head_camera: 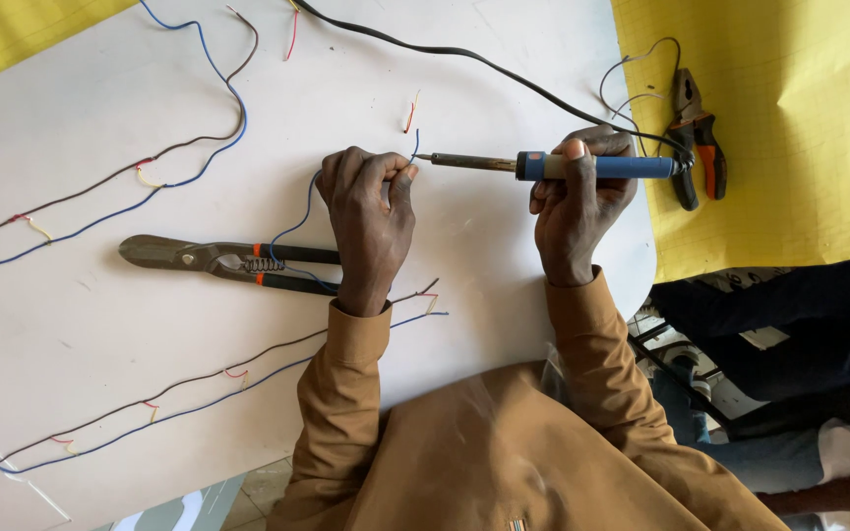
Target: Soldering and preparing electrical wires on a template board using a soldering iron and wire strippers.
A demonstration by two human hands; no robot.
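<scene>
White and smooth, the counter (504, 256) fills most of the view, with a yellow gridded paper sheet (789, 138) lying over its right end. Long brown and blue wire runs (150, 177) trail across the left half. Black-handled tin snips with orange trim (233, 262) lie flat just left of the left hand's wrist. The right hand (577, 202) is wrapped around the blue handle of a soldering iron (553, 165), whose metal tip points left and sits at the wire end. The left hand (371, 211) pinches a thin blue wire (304, 211) between thumb and fingers, right at the iron's tip. Orange-handled pliers (696, 138) rest on the yellow sheet, beside the iron's black cord (464, 54).
</scene>
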